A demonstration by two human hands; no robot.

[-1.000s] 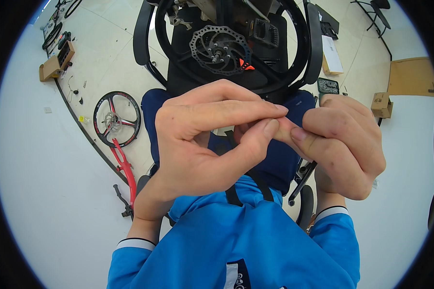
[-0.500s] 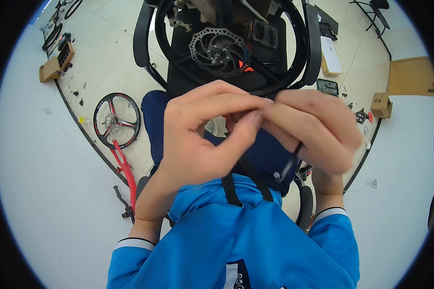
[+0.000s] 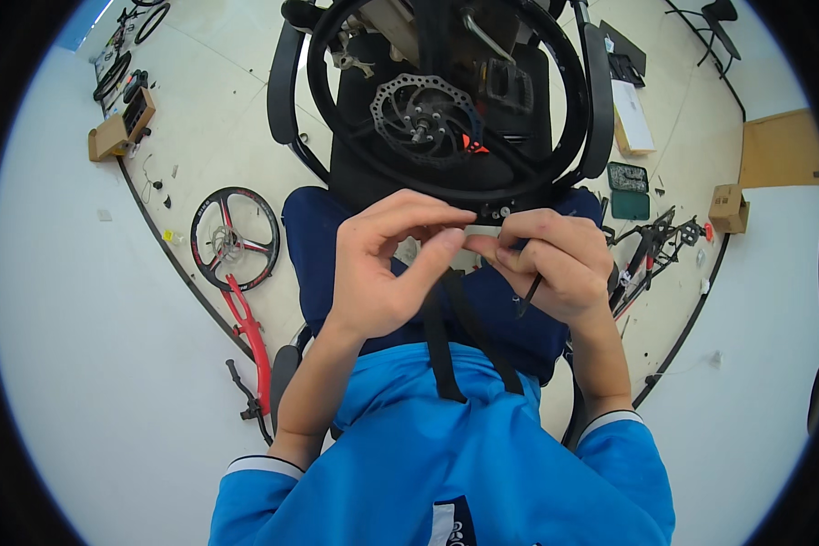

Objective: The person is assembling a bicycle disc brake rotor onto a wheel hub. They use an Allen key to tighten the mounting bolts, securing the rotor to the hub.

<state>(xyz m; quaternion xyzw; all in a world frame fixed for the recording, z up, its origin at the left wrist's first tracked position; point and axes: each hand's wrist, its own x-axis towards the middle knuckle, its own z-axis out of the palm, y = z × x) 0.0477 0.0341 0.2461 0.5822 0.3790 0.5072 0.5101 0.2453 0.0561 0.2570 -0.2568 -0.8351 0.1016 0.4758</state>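
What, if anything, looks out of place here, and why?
A bike wheel with a metal brake disc lies over a black chair: odd, because chairs are usually for sitting.

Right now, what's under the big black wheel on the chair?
Through the black wheel you can see some black chair seat. Anything straight beneath the silver disc is covered, so I can't tell.

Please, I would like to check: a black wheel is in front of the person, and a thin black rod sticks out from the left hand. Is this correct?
Not quite: the thin black rod sticks out from the right hand, as the head view shows. The black wheel is indeed in front of the person.
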